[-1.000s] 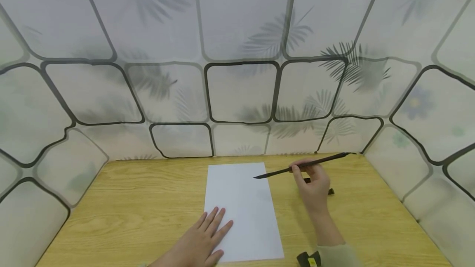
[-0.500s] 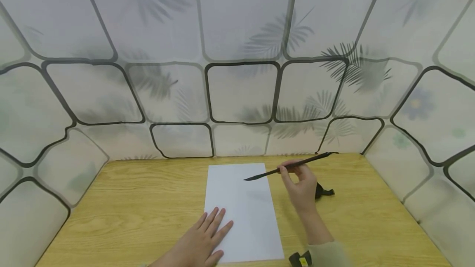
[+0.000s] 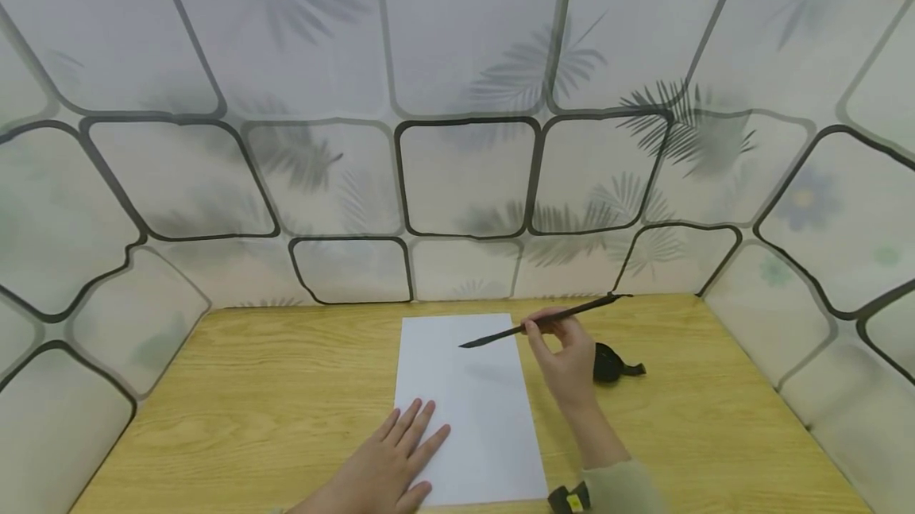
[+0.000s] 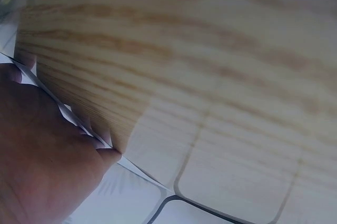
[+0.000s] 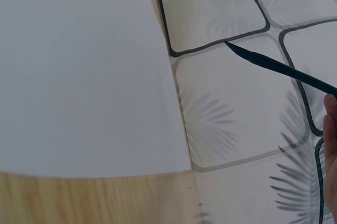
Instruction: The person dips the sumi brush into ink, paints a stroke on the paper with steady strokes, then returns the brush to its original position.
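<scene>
A blank white sheet of paper [image 3: 475, 407] lies lengthwise on the wooden table. My left hand [image 3: 386, 458] rests on its lower left part, fingers straight and spread. In my right hand [image 3: 568, 363] is a dark calligraphy brush [image 3: 496, 336], pinched between thumb and fingers at mid-handle. The pointed tip aims left over the upper part of the sheet, and a faint shadow falls on the paper below. In the right wrist view the brush [image 5: 268, 62] shows its tip apart from the paper [image 5: 89, 77]. The left wrist view shows the back of the left hand [image 4: 47, 150] at the paper's edge.
A round black dish with a short spout-like end [image 3: 608, 363] stands just right of the right hand, partly hidden by it. Patterned fabric walls [image 3: 465, 180] enclose the table [image 3: 250, 387] at the back and both sides. A black wrist device [image 3: 569, 498] sits by the right sleeve.
The right hand has moved left with the brush, carrying the tip farther over the sheet. More of the black dish shows now. The left hand and paper have stayed put.
</scene>
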Tool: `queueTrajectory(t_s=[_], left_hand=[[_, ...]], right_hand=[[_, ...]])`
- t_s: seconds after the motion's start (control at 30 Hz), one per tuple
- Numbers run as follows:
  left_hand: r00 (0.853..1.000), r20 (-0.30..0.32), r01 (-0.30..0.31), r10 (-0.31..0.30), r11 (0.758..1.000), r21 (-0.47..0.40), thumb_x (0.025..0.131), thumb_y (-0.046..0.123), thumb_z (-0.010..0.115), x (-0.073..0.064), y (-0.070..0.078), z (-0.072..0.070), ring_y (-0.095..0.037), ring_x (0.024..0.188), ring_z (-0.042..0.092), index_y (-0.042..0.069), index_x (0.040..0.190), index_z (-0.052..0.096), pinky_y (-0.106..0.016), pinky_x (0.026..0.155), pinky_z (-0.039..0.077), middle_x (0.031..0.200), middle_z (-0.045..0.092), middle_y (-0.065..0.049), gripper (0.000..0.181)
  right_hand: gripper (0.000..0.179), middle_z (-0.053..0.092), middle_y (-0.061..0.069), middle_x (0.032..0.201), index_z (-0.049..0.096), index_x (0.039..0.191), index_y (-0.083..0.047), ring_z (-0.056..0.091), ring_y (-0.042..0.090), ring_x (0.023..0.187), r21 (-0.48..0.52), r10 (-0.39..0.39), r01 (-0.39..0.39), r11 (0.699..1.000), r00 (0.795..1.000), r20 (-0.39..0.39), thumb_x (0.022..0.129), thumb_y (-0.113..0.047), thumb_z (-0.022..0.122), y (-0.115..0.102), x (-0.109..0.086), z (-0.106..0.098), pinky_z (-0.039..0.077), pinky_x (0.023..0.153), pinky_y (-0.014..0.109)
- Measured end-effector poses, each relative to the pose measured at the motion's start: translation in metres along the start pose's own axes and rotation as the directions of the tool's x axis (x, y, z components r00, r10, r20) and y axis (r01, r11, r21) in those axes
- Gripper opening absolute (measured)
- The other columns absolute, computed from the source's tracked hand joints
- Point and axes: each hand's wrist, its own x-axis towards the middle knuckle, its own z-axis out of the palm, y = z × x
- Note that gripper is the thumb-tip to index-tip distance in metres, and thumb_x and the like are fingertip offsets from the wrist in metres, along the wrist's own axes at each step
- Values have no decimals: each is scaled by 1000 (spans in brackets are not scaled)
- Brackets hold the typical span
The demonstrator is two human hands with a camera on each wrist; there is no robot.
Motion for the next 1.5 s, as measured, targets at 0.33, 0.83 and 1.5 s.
queueTrajectory(t_s=[0.33, 0.83, 1.5], left_hand=[[999, -39, -12, 13, 999, 35, 113, 58, 24, 0, -1, 4, -34, 152, 47, 19, 162, 40, -49, 114, 49, 166, 44, -18, 65], [998, 60, 20, -15, 997, -78, 113, 60, 24, 2, -1, -4, -37, 155, 43, 19, 164, 39, -52, 118, 46, 169, 40, -19, 68], [988, 152, 49, -35, 995, -87, 111, 56, 38, 3, 4, -28, -36, 156, 41, 17, 164, 40, -52, 120, 44, 170, 38, -19, 65]], right_hand=[[18, 74, 22, 87, 70, 97, 9, 71, 0, 79, 1, 4, -4, 1000, 999, 38, 85, 22, 70, 3, -9, 13, 57, 78, 14], [22, 76, 16, 88, 75, 96, -1, 71, 5, 76, -60, 26, -22, 998, 997, 69, 84, 16, 79, 9, -26, 31, 57, 75, 13], [17, 78, 10, 89, 78, 95, -5, 75, 16, 75, -85, 81, -68, 994, 983, 163, 86, 9, 80, 8, -36, 43, 59, 73, 18]])
